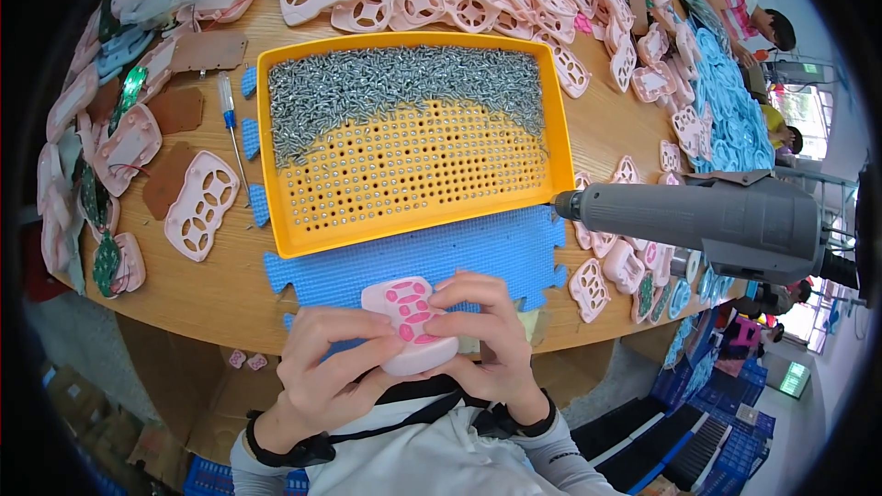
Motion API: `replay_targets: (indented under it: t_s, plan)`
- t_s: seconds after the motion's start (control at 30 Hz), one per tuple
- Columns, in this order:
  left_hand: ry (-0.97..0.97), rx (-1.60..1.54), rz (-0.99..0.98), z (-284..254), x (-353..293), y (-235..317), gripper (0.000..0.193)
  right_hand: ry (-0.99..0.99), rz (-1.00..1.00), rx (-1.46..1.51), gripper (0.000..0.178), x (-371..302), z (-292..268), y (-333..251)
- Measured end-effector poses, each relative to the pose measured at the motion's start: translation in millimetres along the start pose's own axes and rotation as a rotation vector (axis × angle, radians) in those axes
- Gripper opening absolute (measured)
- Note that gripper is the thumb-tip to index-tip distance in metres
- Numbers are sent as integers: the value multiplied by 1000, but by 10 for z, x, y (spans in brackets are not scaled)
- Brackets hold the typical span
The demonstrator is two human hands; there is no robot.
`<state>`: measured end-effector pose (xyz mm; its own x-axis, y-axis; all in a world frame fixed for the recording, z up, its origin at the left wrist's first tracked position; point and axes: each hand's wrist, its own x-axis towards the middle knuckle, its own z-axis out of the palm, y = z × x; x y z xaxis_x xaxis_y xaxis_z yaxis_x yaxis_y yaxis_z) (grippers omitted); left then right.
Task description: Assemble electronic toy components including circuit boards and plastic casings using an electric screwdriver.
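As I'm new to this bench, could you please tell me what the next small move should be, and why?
I'd probably turn the pale pink case over: the left hand and right hand hold it buttons up, its underside is hidden, and screws and a grey power tool are nearby.

Stacked blue crates (738, 448), bright window (819, 125), person (732, 5) in striped pink top
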<state>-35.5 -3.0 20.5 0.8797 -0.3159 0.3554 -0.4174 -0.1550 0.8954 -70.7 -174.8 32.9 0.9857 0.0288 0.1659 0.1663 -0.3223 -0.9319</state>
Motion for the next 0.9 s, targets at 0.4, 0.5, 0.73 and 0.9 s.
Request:
replay_targets:
  t_s: [0.4, 0.5, 0.73, 0.9]
  plan:
    - [-430, -258, -190, -119, 331, 194, 59, 42, -198, 136, 35, 148, -184, -252]
    - [-437, -984, -840, -129, 287, 23, 46, -110, -207, 256, 36, 253, -315, -314]
    - [-355, -815, -1039, -253, 563, 264, 35, -112, -207, 325, 36, 238, -324, -456]
    - [86, -170, -289, -96, 712, 359, 38, -21, 116, 523, 42, 434, -284, -483]
